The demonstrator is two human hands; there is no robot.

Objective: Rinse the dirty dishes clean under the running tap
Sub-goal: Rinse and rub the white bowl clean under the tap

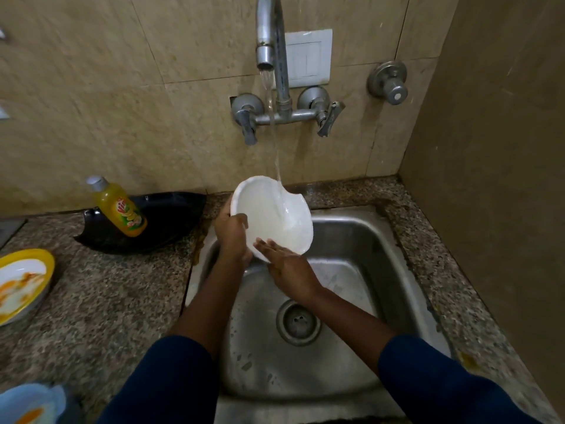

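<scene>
Bowl: a white round bowl is held tilted over the back-left part of the sink, its hollow facing the camera.
Water: a thin stream of water falls on the bowl's upper right rim and spreads down the inside.
Left hand: the left hand grips the bowl's left edge, thumb curled over the rim onto the inner face and the fingers behind it.
Right hand: the right hand lies against the bowl's lower edge with its fingers straight and close together, gripping nothing.
Tap: a grey metal wall tap with two handles arches above the bowl.
Sink: a square stainless steel sink has a round drain below the forearms.
Counter: a speckled granite counter surrounds the sink.
Soap: a yellow dish soap bottle with a grey cap leans in a black leaf-shaped dish left of the sink.
Dirty plate: a yellow-rimmed white plate smeared with orange sits at the far left edge.
Wall: a white switch plate is behind the tap.
</scene>
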